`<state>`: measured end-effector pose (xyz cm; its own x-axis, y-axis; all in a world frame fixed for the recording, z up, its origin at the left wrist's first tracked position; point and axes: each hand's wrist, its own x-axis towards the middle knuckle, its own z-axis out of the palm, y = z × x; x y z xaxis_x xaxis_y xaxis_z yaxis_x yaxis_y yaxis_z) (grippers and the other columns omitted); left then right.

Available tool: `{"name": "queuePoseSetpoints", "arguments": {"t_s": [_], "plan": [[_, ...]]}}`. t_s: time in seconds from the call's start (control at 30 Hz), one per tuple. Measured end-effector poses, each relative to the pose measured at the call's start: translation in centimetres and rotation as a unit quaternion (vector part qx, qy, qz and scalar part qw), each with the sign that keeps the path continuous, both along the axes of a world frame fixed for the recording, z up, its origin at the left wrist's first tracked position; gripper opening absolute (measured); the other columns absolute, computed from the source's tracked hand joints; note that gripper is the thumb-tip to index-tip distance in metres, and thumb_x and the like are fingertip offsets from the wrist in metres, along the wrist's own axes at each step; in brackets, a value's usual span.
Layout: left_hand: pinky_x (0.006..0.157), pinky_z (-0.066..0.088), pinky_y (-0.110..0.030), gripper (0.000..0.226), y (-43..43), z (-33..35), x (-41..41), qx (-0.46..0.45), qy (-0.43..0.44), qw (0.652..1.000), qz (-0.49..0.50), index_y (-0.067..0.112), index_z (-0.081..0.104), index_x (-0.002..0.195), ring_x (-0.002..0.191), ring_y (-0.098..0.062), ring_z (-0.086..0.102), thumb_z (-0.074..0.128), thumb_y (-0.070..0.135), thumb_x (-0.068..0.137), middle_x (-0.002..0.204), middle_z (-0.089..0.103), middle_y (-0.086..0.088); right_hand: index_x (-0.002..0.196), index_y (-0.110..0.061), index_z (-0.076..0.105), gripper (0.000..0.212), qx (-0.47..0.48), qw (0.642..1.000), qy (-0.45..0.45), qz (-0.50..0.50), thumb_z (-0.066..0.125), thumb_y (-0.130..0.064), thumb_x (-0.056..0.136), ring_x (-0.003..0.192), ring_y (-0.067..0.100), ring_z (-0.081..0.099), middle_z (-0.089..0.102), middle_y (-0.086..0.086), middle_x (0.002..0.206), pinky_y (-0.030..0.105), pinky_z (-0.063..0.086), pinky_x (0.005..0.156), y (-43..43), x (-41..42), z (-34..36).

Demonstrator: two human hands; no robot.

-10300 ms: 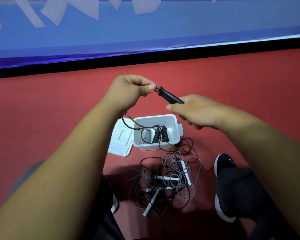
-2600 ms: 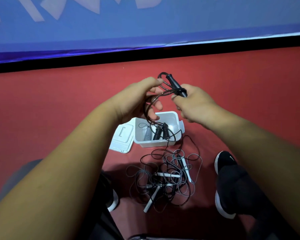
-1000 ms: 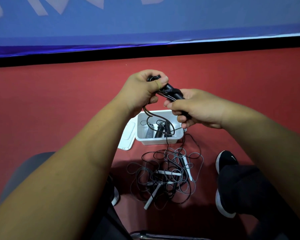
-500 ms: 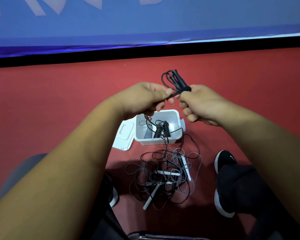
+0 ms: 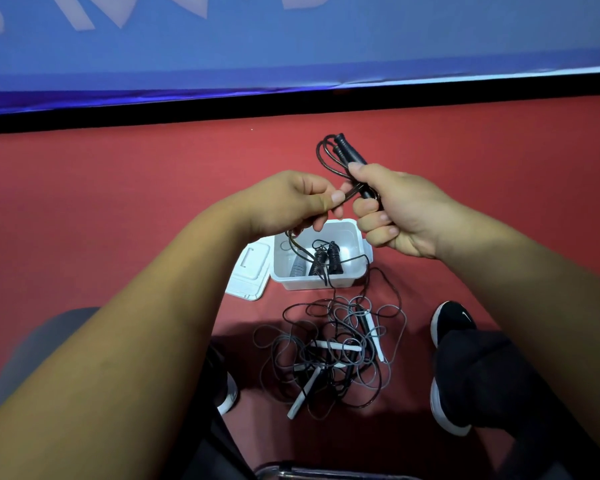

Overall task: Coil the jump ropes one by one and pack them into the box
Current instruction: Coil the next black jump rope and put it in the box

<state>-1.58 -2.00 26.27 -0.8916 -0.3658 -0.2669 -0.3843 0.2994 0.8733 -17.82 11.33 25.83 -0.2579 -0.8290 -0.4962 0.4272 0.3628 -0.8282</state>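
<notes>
My right hand grips the two black handles of a black jump rope, which stick up and away from me with a small loop of cord beside them. My left hand pinches that rope's cord just left of the handles; the cord trails down past the white box. Inside the box lie coiled ropes, black and grey. Nearer to me, a tangle of black and grey ropes with white handles is spread on the red floor.
The box's white lid lies on the floor against its left side. My black shoes stand either side of the tangle. A blue banner with a black strip runs along the far edge of the floor.
Over the last second my hands drew apart slightly, the handles now pointing up in my right hand. My left hand has slid onto the cord, which it pinches between thumb and finger.
</notes>
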Motion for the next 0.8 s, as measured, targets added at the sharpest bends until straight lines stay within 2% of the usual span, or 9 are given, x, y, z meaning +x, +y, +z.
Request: {"name": "queuePoseSetpoints", "arguments": {"t_s": [0.1,0.33,0.4,0.5,0.8], "plan": [[0.061,0.041,-0.031,0.034,0.3,-0.1,-0.2,0.001,-0.006,1.0,-0.003,0.009,0.072,0.1,0.063,-0.019,0.044,0.054,0.037,0.109,0.072,0.058,-0.005,0.104,-0.014,0.062,0.023,-0.01,0.999,0.023,-0.031,0.058,-0.037,0.106,0.051,0.011,0.022,0.038,-0.002,0.066,0.021,0.015,0.044,-0.3,0.1,-0.4],[0.07,0.041,-0.039,0.023,0.0,-0.4,0.1,0.036,-0.039,0.998,-0.042,0.016,0.075,0.107,0.073,-0.025,0.049,0.055,0.027,0.109,0.081,0.065,-0.003,0.122,-0.011,0.068,0.027,-0.021,0.995,0.03,-0.095,0.054,-0.029,0.107,0.05,0.011,0.023,0.04,-0.001,0.063,0.025,0.012,0.05,-0.5,-0.1,0.1],[0.068,0.043,-0.037,0.021,-0.3,-0.1,0.3,0.041,-0.056,0.996,-0.059,0.017,0.076,0.107,0.071,-0.024,0.05,0.057,0.025,0.108,0.083,0.066,-0.002,0.118,-0.015,0.067,0.02,-0.016,0.995,0.032,-0.098,0.055,-0.026,0.106,0.05,0.012,0.023,0.041,-0.001,0.063,0.027,0.011,0.053,-0.4,-0.1,0.3],[0.065,0.044,-0.028,0.019,-0.9,0.5,0.6,0.066,-0.067,0.992,-0.084,0.017,0.076,0.108,0.069,-0.017,0.05,0.057,0.021,0.107,0.084,0.067,0.0,0.101,-0.02,0.067,0.013,-0.014,0.995,0.044,-0.086,0.056,-0.025,0.106,0.052,0.012,0.023,0.041,0.0,0.064,0.029,0.01,0.055,-0.3,-0.2,0.5],[0.067,0.045,-0.027,0.019,-1.8,0.6,1.5,0.108,-0.08,0.986,-0.095,0.018,0.077,0.105,0.07,-0.017,0.05,0.059,0.018,0.105,0.088,0.068,-0.003,0.116,-0.017,0.069,0.017,-0.007,0.995,0.044,-0.085,0.061,-0.025,0.104,0.051,0.012,0.023,0.043,0.001,0.069,0.022,0.015,0.043,-0.6,-0.3,-1.1]]}}
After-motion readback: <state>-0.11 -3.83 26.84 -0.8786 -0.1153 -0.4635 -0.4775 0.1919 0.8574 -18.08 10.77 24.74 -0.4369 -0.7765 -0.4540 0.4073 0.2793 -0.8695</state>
